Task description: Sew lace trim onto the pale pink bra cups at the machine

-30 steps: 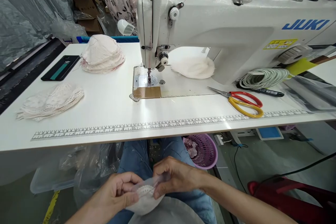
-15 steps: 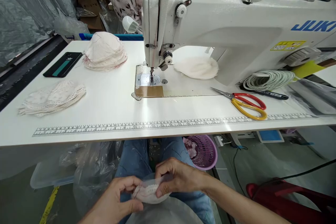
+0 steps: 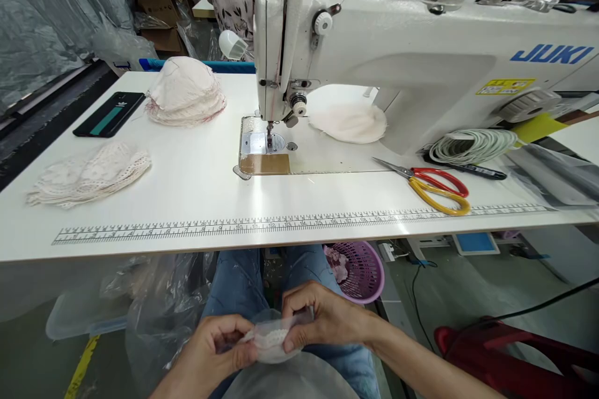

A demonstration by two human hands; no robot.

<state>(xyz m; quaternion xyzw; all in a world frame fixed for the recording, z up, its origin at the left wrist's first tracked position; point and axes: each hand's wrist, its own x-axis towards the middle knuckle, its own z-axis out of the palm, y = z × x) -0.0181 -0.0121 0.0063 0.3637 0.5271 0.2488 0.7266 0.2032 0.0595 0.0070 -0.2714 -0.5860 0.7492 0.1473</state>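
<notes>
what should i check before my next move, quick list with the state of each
1. Left hand gripping the fabric piece: ok, pinched at its left side.
2. Right hand gripping it: ok, pinched at its right side.
3. Fabric piece lying flat: not ok, bunched between the hands.
4. Hands away from the sewing machine: ok, both over the lap.
5. Scissors away from the hands: ok, lying on the table.
6. Machine power: cannot tell.

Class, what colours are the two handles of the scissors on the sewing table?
One handle is red, the other yellow; the scissors show in the head view.
</notes>
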